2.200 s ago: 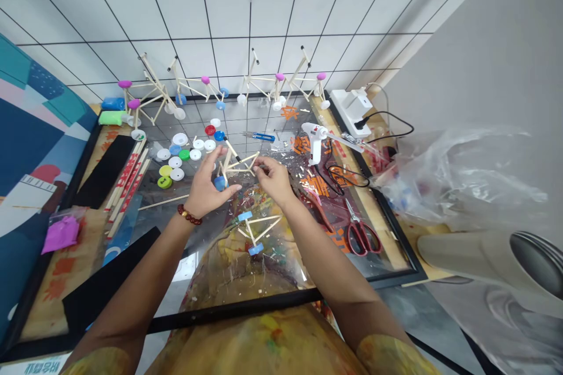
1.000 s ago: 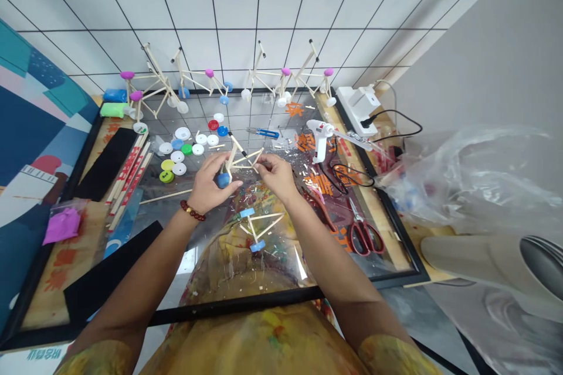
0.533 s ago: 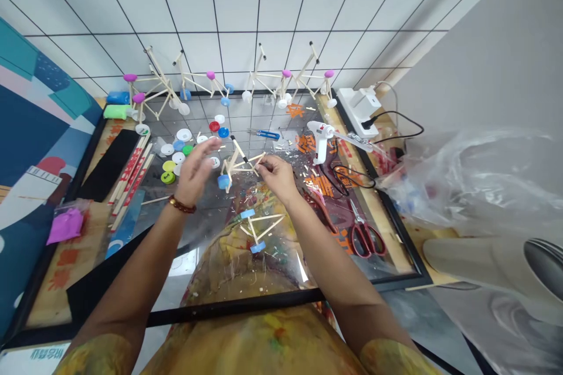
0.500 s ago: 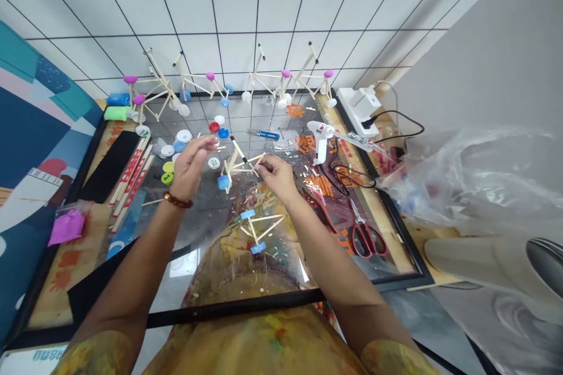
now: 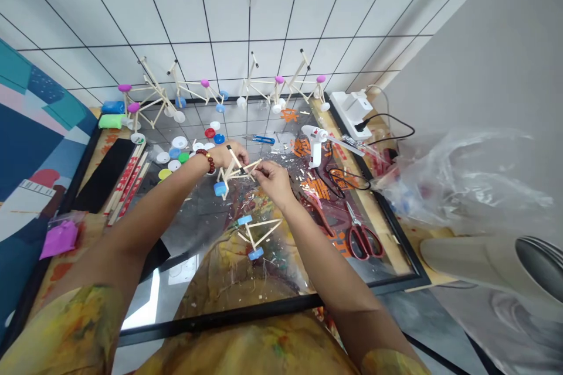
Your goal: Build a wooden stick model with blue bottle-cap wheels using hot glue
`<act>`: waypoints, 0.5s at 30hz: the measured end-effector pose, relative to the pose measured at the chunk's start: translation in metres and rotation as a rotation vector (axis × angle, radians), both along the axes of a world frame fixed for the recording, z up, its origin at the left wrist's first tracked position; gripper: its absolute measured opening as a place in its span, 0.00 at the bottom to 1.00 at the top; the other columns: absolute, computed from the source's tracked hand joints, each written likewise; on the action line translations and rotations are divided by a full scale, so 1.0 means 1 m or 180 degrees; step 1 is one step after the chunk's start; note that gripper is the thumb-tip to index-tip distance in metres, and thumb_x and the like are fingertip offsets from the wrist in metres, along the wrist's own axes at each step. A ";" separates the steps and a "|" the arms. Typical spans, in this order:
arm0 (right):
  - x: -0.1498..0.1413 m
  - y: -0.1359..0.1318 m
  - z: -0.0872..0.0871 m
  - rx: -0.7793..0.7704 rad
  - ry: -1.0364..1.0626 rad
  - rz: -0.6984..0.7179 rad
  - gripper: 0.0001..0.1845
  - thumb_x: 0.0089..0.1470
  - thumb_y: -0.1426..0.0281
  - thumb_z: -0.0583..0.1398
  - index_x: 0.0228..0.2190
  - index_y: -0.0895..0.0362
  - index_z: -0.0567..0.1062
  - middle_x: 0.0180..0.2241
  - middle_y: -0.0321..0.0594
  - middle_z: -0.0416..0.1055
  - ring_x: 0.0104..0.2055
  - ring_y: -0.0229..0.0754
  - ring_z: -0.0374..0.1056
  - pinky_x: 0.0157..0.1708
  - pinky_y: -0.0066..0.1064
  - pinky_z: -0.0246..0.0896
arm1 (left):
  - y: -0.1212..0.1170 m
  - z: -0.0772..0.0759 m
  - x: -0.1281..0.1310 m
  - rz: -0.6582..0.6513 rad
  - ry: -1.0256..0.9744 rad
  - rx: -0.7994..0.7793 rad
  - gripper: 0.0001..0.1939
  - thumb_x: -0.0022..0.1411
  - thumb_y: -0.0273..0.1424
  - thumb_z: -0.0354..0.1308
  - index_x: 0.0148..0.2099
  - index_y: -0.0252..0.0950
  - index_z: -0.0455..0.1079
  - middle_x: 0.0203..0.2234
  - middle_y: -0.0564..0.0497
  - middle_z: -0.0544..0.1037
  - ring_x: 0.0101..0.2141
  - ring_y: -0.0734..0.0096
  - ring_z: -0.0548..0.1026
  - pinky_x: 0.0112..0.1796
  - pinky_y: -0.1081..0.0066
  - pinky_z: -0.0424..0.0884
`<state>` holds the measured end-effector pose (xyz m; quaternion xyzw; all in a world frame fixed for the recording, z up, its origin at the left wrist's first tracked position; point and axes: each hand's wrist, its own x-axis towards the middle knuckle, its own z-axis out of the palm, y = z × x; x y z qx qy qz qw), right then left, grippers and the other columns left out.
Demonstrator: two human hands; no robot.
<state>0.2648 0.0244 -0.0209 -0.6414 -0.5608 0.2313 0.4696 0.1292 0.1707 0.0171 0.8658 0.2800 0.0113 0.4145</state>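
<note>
A small tricycle-like frame of pale wooden sticks point(image 5: 229, 175), with a blue bottle-cap wheel point(image 5: 219, 188) and a black-tipped upright, stands tilted at mid-table. My right hand point(image 5: 273, 181) pinches the frame's right end between thumb and fingers. Behind the frame, my left hand point(image 5: 232, 155) reaches in from the left with bent fingers closed at its sticks; the fingertips are partly hidden. Nearer my body lies a second stick piece point(image 5: 259, 233), a triangle with two blue cap wheels.
Finished-looking stick tricycles point(image 5: 152, 94) line the back wall. Loose bottle caps point(image 5: 179, 142) lie left of the frame. A blue cutter point(image 5: 263, 139), white glue gun point(image 5: 315, 143), pliers point(image 5: 323, 217), red scissors point(image 5: 363, 237) and power strip point(image 5: 352, 111) are around the right side.
My left hand has moved right and down, from raised beside the caps to the stick frame. My right hand keeps its pinch on the frame. The view has shifted slightly.
</note>
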 end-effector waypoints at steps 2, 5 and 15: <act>0.000 0.000 0.002 -0.0013 -0.0020 0.0006 0.05 0.52 0.71 0.60 0.27 0.53 0.77 0.28 0.34 0.71 0.31 0.39 0.66 0.35 0.29 0.59 | 0.002 -0.005 -0.001 -0.0024 0.0027 0.0011 0.08 0.42 0.31 0.65 0.27 0.32 0.74 0.17 0.54 0.74 0.21 0.74 0.68 0.24 0.75 0.60; 0.000 -0.001 0.003 -0.0051 -0.0054 -0.0004 0.05 0.51 0.72 0.60 0.25 0.53 0.76 0.28 0.34 0.71 0.30 0.39 0.65 0.35 0.29 0.59 | 0.002 -0.007 -0.002 -0.0012 0.0046 0.0030 0.07 0.42 0.29 0.64 0.27 0.31 0.74 0.18 0.53 0.75 0.20 0.75 0.68 0.23 0.75 0.59; -0.001 -0.003 0.003 0.0073 -0.0058 -0.0043 0.06 0.51 0.72 0.60 0.23 0.54 0.74 0.25 0.34 0.68 0.29 0.39 0.64 0.34 0.29 0.58 | -0.005 0.007 -0.009 0.0108 -0.0068 0.0112 0.08 0.45 0.31 0.64 0.29 0.32 0.77 0.20 0.52 0.76 0.24 0.72 0.72 0.26 0.74 0.66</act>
